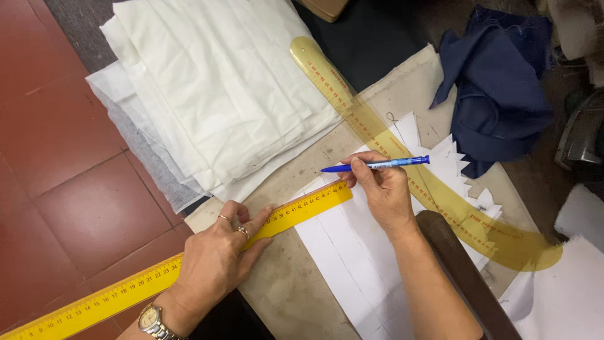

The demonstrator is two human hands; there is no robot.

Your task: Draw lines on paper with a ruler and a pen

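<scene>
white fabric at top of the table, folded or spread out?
Folded. The white fabric lies in several stacked layers, their stepped edges showing along the lower left side.

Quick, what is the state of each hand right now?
Left hand: open, fingers spread, pressing flat on the yellow ruler.
Right hand: closed around a blue pen, its tip near the ruler's end.

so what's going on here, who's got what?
A person works at a cloth-covered table. The left hand presses a long yellow straight ruler flat along the edge of a white paper pattern piece. The right hand holds a blue pen, its tip just past the ruler's end. A translucent yellow curved ruler lies across the table, beside folded white fabric.
</scene>
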